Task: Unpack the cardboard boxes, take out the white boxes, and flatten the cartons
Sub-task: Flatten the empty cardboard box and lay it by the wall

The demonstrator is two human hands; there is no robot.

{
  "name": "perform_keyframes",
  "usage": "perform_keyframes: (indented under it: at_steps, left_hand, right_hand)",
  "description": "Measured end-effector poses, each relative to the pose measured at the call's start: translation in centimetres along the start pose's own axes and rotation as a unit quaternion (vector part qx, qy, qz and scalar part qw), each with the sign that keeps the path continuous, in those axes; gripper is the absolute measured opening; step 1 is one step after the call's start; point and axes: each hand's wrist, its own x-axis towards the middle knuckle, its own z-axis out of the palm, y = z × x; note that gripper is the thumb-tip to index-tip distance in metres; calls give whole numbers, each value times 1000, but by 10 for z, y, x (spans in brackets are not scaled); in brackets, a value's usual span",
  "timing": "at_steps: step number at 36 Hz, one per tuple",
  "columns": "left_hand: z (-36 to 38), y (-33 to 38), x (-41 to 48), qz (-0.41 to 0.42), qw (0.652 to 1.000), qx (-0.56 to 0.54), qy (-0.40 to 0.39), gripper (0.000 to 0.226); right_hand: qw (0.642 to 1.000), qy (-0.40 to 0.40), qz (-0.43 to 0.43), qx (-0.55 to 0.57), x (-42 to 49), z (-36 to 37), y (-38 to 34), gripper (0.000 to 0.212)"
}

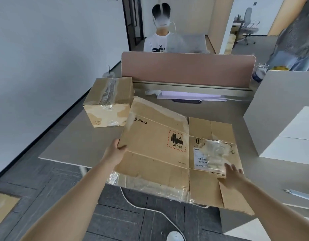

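A flattened carton [159, 153] lies on a grey worktop [77, 145], its near edge overhanging. The left grip [116, 152] pinches the carton's left edge, thumb on top. The right grip [232, 176] rests flat, fingers spread, on the carton's right side beside a shipping label [200, 159]. A taped cardboard box [108, 101] stands behind on the left. White boxes [289, 136] stand stacked at the right.

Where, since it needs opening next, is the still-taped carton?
Head view: the taped carton stands far left on the desk, just left of the flattened carton that the left hand grips.
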Motion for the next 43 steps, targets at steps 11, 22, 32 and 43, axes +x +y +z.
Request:
perform_keyframes:
  at_steps: [11,22,32,43]
  left_hand:
    - [46,25,-44,8,996,63,55,15]
    - [55,21,-76,-11,988,100,119,37]
    - [24,22,-103,-18,976,101,193,21]
    - [-44,26,-129,-31,946,112,303,20]
  right_hand:
    - [969,-10,81,233,28,0,57,91]
    - [943,24,120,310,44,3,104,73]
    - [938,53,27,340,26,-32,57,26]
    - [883,107,-192,415,-61,-93,-105,15]
